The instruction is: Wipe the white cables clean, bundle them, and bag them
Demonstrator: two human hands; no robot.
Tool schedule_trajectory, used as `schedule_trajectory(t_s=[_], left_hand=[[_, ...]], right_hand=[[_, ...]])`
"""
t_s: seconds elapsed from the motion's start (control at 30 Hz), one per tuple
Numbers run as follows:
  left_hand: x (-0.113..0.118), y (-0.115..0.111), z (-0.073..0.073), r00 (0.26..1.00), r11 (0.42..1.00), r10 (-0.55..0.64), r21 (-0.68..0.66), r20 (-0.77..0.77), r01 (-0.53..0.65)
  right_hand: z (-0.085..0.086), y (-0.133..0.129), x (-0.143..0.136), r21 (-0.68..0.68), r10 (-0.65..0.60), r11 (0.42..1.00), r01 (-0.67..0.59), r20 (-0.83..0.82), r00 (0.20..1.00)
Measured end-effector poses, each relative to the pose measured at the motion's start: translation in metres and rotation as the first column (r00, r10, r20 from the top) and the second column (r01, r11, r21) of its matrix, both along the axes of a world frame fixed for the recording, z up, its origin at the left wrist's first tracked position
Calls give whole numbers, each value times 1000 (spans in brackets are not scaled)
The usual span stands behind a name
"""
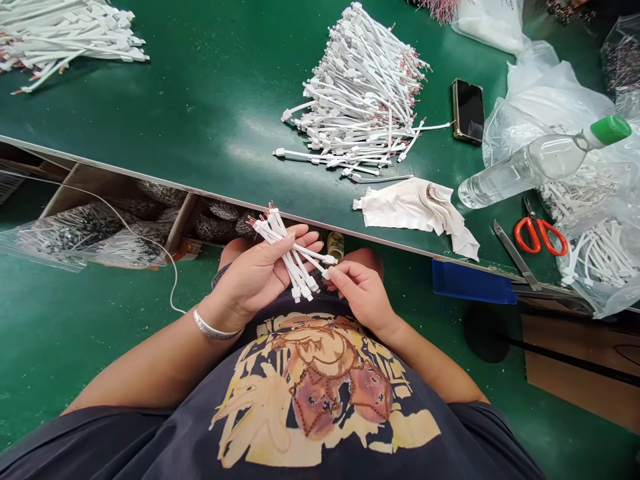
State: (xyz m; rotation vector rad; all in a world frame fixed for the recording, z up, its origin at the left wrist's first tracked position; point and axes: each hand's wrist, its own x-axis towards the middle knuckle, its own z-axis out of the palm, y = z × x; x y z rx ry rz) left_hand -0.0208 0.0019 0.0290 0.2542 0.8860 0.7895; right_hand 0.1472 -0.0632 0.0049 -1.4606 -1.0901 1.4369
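Above my lap, my left hand [257, 273] lies palm up with a bundle of short white cables [287, 250] across it, the thumb pressing on them. Their red wire ends point up and away, and their white connectors point down toward my shirt. To the right, my right hand [363, 293] pinches the connector end of a cable [320, 269] between thumb and fingertips. A large pile of similar white cables [363, 87] rests on the green table [215, 100] in front of me.
Another cable pile [75, 40] lies at the far left. Toward the right are a cloth [410, 207], a phone [469, 110], a bottle [520, 170], red-handled scissors [535, 233], a metal blade [515, 253] and plastic bags [555, 93]. Bagged cables [75, 230] sit on a shelf under the table.
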Motion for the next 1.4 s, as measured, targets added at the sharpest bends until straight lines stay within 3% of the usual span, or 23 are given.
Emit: schedule_trajectory(t_s=[0.3,0.43,0.5,0.63,0.8,1.0,1.2,1.27,1.4], left_hand=[[0,1,0,999,1000,-20,22,26,20],[3,0,-1,998,999,-1,47,60,-2],[4,-1,-2,998,998,1,57,68,-5],[4,-1,-3,998,999,-10,50,67,7],[1,0,-1,997,1000,-16,19,81,14],[1,1,-1,996,1000,12,18,85,-13],[-1,1,-2,993,1000,-13,19,113,11],[-1,1,-2,993,1000,-11,26,119,8],[2,0,0,991,999,15,43,133,-21]], right_hand=[[-1,-2,1,-13,-53,999,53,-34,998],[-3,-3,-5,12,94,996,-94,-187,978],[-4,-3,-9,34,141,990,-137,-173,975],[-5,-1,-9,-8,52,999,-52,-31,998],[-5,1,-5,-40,-27,999,22,-128,991],[-4,-1,-3,-134,180,971,-200,-145,973],[-4,-1,-3,-134,-38,991,19,-143,989],[-4,0,-4,-131,-7,991,-18,-186,982],[-2,1,-10,-211,144,951,-226,-344,928]])
